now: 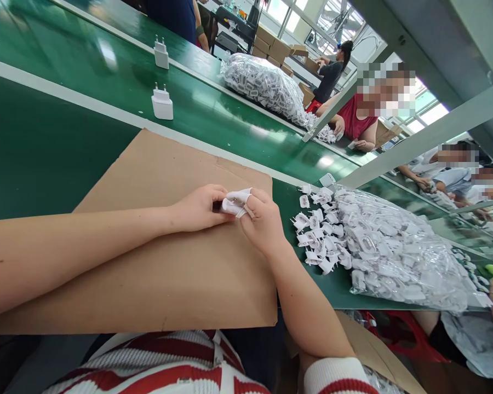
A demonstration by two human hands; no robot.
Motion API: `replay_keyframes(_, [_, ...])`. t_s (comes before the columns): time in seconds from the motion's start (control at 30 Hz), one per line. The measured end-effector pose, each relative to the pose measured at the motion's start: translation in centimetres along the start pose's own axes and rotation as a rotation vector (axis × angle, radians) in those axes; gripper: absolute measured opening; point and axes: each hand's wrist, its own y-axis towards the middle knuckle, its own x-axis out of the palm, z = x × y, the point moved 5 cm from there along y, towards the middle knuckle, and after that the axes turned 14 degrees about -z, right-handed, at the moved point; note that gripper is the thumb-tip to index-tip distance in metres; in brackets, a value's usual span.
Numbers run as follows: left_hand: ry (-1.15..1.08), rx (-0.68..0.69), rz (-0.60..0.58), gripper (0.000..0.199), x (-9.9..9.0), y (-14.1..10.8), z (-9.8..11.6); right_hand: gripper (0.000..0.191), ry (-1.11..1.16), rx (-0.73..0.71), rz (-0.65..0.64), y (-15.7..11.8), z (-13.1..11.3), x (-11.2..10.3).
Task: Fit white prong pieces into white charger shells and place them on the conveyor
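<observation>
My left hand (201,208) and my right hand (265,219) meet above a sheet of brown cardboard (168,279). Between their closed fingertips is a small white piece (235,202), possibly a charger part. Fingers cover much of it, so its exact kind is hard to make out. To the right of my right hand lies a loose pile of white plug pieces (322,232). Behind the cardboard, two white plug chargers, one nearer (162,104) and one farther (161,54), stand with their pins up on the green belt (205,109).
A clear plastic bag full of white pieces (394,246) lies right of the loose pile. Another full bag (263,82) rests across the belt. A slanted metal frame (427,137) crosses the upper right. Several people sit opposite and at the right, including one in a red top (355,120).
</observation>
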Motion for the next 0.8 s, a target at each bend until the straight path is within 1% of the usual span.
replay_keyframes(0.1, [0.0, 0.0, 0.0, 0.027, -0.1, 0.0, 0.1, 0.024, -0.013, 0.009, -0.007, 0.1, -0.2, 0.1])
replay_keyframes(0.23, [-0.015, -0.006, -0.001, 0.027, 0.0, 0.0, 0.0, 0.02, -0.037, 0.034, -0.008, 0.4, -0.3, 0.0])
replay_keyframes(0.37, [-0.027, -0.012, -0.001, 0.026, 0.0, 0.1, 0.0, 0.022, -0.04, 0.097, -0.069, 1.2, -0.4, -0.3])
replay_keyframes(0.5, [-0.018, -0.038, -0.013, 0.029, -0.1, 0.1, 0.1, 0.017, -0.02, 0.18, -0.113, 1.8, -0.1, -0.3])
replay_keyframes(0.57, [-0.002, -0.076, -0.005, 0.035, -0.3, 0.1, 0.0, 0.018, 0.057, 0.235, -0.089, 1.7, 0.5, -0.1])
replay_keyframes(0.63, [0.025, -0.099, 0.01, 0.04, -0.4, 0.1, 0.0, 0.022, 0.165, 0.267, -0.025, 1.4, 1.1, 0.3])
replay_keyframes(0.7, [0.048, -0.096, 0.03, 0.042, -0.4, 0.0, 0.1, 0.025, 0.238, 0.265, 0.025, 1.0, 1.3, 0.7])
replay_keyframes(0.8, [-0.002, -0.109, 0.031, 0.046, -0.3, -0.1, 0.2, 0.026, 0.303, 0.278, 0.042, 0.6, 1.3, 1.1])
